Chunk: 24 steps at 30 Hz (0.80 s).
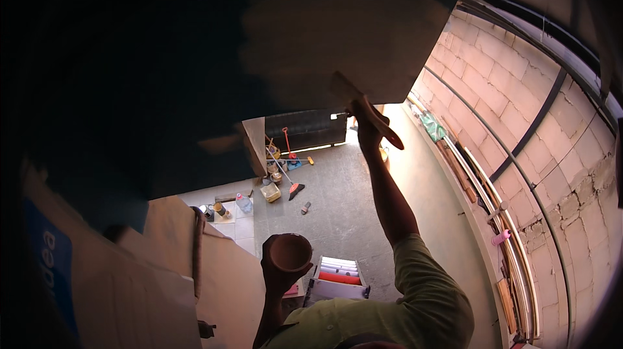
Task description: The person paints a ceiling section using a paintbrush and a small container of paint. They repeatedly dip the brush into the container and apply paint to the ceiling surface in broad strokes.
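Note:
My right hand [368, 129] is raised out in front, fingers closed round the handle of a wide, flat paintbrush [346, 88]. The bristle end is against or very close to a large dark panel [383, 37]; the gap, if any, cannot be made out. A lighter brown area covers the panel's right part, while its left side is dark blue-green. Lower down, near my chest, my left hand [275, 279] grips a round brown pot [291, 252] from beneath and the side. Its open top faces up; how full it is cannot be told.
Below on the grey floor [337, 186] stand a broom [296, 190], a yellowish container [270, 190] and a plastic bottle [244, 203]. Long pipes and boards [493, 219] lean along the block wall [519, 102] at right. A rack with red and white contents [339, 277] is close below me.

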### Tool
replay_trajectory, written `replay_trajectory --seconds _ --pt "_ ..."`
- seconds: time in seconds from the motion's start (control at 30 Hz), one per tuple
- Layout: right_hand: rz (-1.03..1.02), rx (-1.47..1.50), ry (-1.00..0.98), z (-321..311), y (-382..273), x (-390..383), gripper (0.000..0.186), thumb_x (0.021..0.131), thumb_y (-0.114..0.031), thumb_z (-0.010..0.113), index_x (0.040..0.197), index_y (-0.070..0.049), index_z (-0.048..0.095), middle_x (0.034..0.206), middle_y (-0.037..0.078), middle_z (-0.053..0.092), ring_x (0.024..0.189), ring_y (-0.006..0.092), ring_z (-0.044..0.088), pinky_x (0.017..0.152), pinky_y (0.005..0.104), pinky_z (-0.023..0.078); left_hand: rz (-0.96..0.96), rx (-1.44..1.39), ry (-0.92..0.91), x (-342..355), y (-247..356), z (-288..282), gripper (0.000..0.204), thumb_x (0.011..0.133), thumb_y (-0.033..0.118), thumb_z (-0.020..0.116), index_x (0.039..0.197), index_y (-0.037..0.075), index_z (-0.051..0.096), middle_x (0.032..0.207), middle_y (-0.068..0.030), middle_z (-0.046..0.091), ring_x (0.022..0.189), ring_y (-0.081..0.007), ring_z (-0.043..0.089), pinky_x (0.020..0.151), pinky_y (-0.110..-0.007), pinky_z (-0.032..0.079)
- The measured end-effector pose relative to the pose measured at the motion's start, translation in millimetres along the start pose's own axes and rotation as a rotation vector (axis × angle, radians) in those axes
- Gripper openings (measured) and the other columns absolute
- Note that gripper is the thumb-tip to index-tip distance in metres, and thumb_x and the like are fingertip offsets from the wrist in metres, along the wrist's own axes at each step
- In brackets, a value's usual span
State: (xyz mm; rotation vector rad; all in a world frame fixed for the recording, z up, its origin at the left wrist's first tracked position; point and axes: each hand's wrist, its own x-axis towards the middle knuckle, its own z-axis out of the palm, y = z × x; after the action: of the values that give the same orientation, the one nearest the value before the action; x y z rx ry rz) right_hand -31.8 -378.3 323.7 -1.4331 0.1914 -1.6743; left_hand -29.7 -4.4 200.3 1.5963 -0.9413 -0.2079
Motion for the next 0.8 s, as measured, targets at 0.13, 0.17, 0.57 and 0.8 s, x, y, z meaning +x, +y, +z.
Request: replay_trajectory --seconds 0.13,0.17,0.57,0.8 --pt "-0.419 -0.186 -0.179 59.8 26.4 7.4 0.026 0.085 -0.009 0.071 0.107 0.004 0.067 0.085 0.009 0.071 0.072 0.0124 0.067 0.066 0.0271 0.053 0.055 0.039 0.007 4.3 4.8 -1.0 0.088 0.052 0.013 0.093 0.123 0.005 0.042 0.114 -0.0136 0.060 0.104 -0.0254 0.061 0.087 -0.038 0.052" --pt "-0.367 -0.137 -0.169 55.5 25.5 15.3 0.026 0.085 -0.009 0.071 0.107 0.004 0.067 0.085 0.009 0.071 0.072 0.0127 0.067 0.065 0.0271 0.053 0.057 0.015 0.011 6.5 9.1 -0.6 0.087 0.053 0.013 0.092 0.123 0.005 0.042 0.114 -0.0134 0.060 0.104 -0.0251 0.061 0.088 -0.038 0.052" --pt "0.005 -0.263 0.479 -373.7 105.0 99.7 0.031 0.082 -0.014 0.073 0.104 0.007 0.066 0.089 0.011 0.069 0.069 0.0130 0.065 0.058 0.0250 0.053 0.037 -0.114 -0.035 34.4 21.6 5.7 0.083 0.051 0.007 0.090 0.121 0.004 0.045 0.112 -0.0114 0.059 0.101 -0.0238 0.060 0.087 -0.037 0.051" --pt "-0.028 -0.236 0.353 -222.5 64.1 30.1 0.035 0.091 -0.020 0.064 0.115 0.005 0.062 0.089 0.011 0.069 0.071 0.0165 0.066 0.068 0.0277 0.053 0.071 0.009 0.022 24.2 14.3 -6.3 0.082 0.052 0.009 0.092 0.120 0.004 0.046 0.111 -0.0122 0.059 0.101 -0.0245 0.061 0.087 -0.037 0.051"
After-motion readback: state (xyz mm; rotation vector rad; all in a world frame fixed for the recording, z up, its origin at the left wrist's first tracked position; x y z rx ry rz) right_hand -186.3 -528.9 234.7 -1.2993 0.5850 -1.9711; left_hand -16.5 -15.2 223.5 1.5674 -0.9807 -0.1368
